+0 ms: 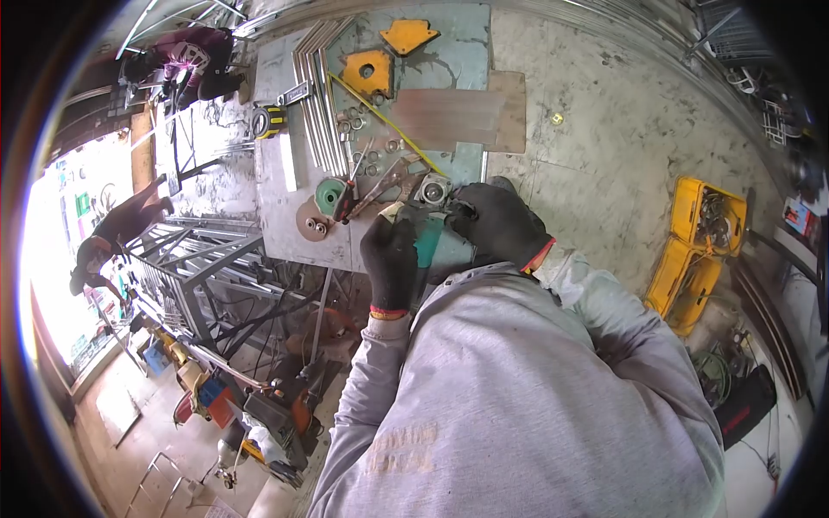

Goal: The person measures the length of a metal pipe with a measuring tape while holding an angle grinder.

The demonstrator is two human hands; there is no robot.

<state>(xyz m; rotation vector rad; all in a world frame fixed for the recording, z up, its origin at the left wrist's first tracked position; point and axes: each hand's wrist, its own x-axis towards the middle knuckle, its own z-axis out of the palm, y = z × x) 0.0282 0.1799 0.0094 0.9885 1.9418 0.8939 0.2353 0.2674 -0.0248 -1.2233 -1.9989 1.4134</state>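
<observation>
An angle grinder with a teal body lies at the table's near edge, close against my chest. Its round metal head faces up with no disc on it. My right hand, in a dark glove, is closed around the grinder beside the head. On the other side my left hand, also gloved, pinches a small pale piece that I cannot make out. Just beyond it lie red-handled pliers, a green disc, a brown disc and rusty locking pliers.
Metal tubes, yellow welding magnets, a tape measure and several metal rings lie on the table. Yellow bins stand at right. Steel frames and two other people are at left.
</observation>
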